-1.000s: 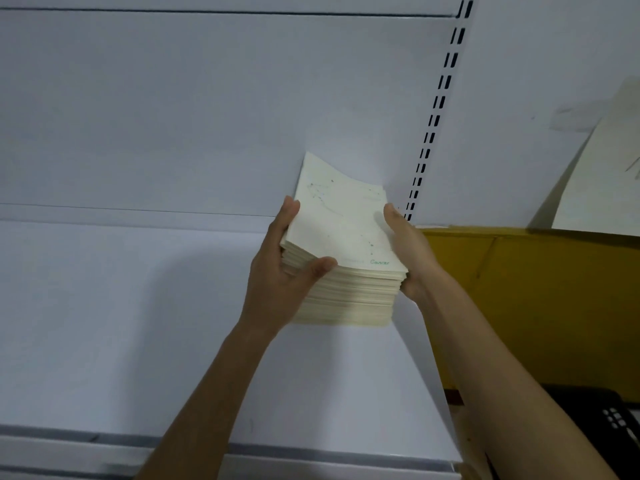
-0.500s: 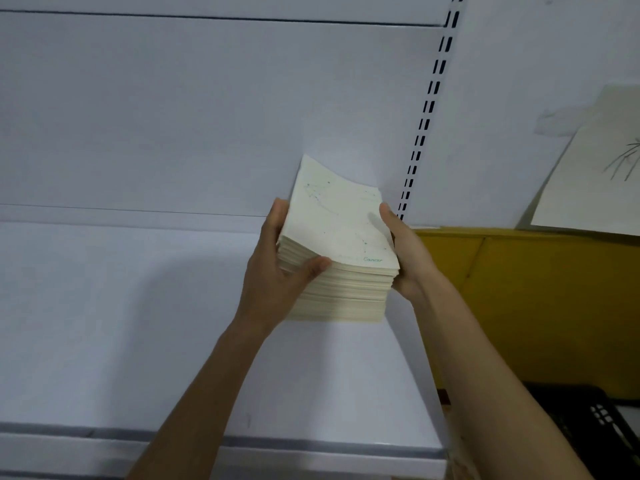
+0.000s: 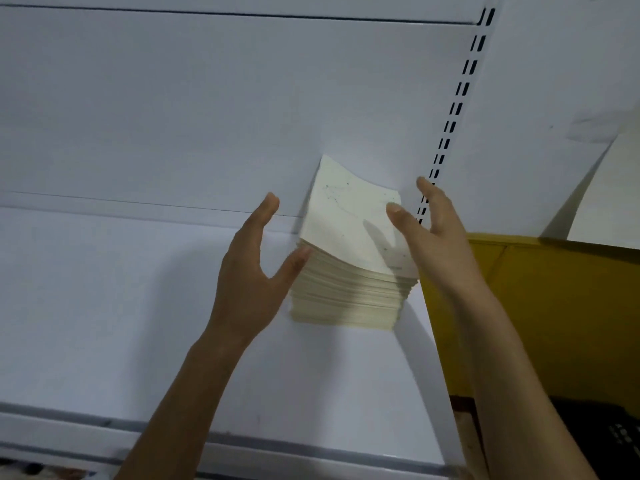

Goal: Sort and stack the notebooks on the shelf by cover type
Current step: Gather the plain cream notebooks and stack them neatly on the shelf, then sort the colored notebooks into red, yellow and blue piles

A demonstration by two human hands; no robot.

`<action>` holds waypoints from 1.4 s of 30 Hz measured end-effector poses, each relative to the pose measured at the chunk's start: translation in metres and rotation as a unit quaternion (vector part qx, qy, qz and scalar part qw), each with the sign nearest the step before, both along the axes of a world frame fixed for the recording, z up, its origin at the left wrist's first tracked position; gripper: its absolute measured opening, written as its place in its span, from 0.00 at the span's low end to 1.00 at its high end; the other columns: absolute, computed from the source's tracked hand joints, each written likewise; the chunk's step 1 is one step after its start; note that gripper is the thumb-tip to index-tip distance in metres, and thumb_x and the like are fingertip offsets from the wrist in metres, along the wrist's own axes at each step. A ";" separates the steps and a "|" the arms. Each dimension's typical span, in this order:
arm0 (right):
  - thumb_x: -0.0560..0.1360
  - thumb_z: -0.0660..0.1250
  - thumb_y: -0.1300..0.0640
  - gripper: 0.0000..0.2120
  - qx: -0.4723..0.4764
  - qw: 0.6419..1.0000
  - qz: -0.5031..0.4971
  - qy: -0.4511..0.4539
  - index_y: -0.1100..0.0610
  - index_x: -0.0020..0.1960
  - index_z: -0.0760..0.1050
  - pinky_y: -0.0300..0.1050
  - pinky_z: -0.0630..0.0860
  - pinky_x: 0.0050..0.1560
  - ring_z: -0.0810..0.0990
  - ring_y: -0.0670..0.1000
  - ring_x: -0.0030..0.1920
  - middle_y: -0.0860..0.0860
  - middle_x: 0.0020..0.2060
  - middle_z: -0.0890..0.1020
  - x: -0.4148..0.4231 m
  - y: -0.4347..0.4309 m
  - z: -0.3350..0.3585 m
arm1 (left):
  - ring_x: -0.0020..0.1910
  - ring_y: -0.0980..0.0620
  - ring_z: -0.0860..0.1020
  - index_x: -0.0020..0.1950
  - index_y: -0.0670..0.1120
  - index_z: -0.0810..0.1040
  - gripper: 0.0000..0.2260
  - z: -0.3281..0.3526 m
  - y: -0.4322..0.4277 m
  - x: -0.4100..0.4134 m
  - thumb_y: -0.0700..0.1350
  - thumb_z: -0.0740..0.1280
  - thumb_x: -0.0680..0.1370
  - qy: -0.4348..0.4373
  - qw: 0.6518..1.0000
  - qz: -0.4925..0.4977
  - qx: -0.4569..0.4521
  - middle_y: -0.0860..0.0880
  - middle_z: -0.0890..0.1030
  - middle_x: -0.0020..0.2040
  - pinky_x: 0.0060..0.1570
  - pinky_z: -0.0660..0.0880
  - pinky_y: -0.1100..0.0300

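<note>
Brackets cream notebook stack (image 3: 349, 265) on white shelf (image 3: 138, 323) with left hand (image 3: 249, 271) and right hand (image 3: 433, 233), both spread, fingers straight.

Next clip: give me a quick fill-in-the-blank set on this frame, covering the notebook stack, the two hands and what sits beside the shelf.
1. The stack of notebooks rests on a ____ shelf.
2. The left hand and the right hand flank the stack, and both are ____ rather than gripping it.
3. Just right of the shelf stands a ____ panel.

Missing words: white; open; yellow.
</note>
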State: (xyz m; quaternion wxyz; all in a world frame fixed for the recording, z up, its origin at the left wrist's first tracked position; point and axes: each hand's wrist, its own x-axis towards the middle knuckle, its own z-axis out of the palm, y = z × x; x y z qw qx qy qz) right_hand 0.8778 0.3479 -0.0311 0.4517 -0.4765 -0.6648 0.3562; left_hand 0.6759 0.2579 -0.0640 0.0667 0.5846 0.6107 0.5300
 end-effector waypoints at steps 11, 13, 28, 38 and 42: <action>0.78 0.61 0.46 0.28 0.175 0.977 0.050 -0.110 0.50 0.75 0.59 0.48 0.52 0.75 0.51 0.46 0.76 0.48 0.76 0.58 -0.110 -0.083 0.024 | 0.74 0.50 0.60 0.75 0.50 0.61 0.29 0.016 -0.073 -0.099 0.54 0.65 0.77 0.219 0.960 0.167 -0.046 0.51 0.62 0.75 0.70 0.58 0.52; 0.79 0.60 0.45 0.27 0.194 0.970 0.083 -0.116 0.50 0.75 0.59 0.48 0.51 0.74 0.52 0.46 0.76 0.48 0.76 0.58 -0.146 -0.107 0.022 | 0.75 0.48 0.58 0.76 0.49 0.60 0.30 0.017 -0.104 -0.127 0.56 0.64 0.77 0.264 0.939 0.209 -0.074 0.49 0.61 0.76 0.70 0.53 0.53; 0.79 0.59 0.45 0.31 0.235 0.899 0.315 -0.195 0.55 0.77 0.55 0.54 0.50 0.75 0.52 0.54 0.77 0.56 0.76 0.57 -0.426 -0.309 -0.046 | 0.74 0.45 0.60 0.75 0.44 0.60 0.31 -0.021 -0.392 -0.346 0.51 0.67 0.76 0.264 0.857 0.380 -0.227 0.46 0.61 0.75 0.70 0.58 0.48; 0.78 0.62 0.47 0.31 0.207 0.896 0.330 -0.213 0.57 0.76 0.56 0.50 0.51 0.73 0.55 0.55 0.76 0.56 0.75 0.60 -0.515 -0.350 -0.082 | 0.77 0.52 0.50 0.77 0.49 0.52 0.31 -0.072 -0.421 -0.421 0.56 0.61 0.79 0.269 0.871 0.298 -0.282 0.51 0.53 0.78 0.72 0.49 0.55; 0.78 0.61 0.45 0.32 0.189 0.902 0.317 -0.223 0.55 0.77 0.54 0.49 0.51 0.74 0.54 0.53 0.76 0.54 0.76 0.59 -0.567 -0.338 -0.093 | 0.76 0.53 0.52 0.77 0.49 0.52 0.31 -0.078 -0.407 -0.469 0.56 0.61 0.79 0.278 0.877 0.279 -0.274 0.52 0.54 0.78 0.72 0.51 0.54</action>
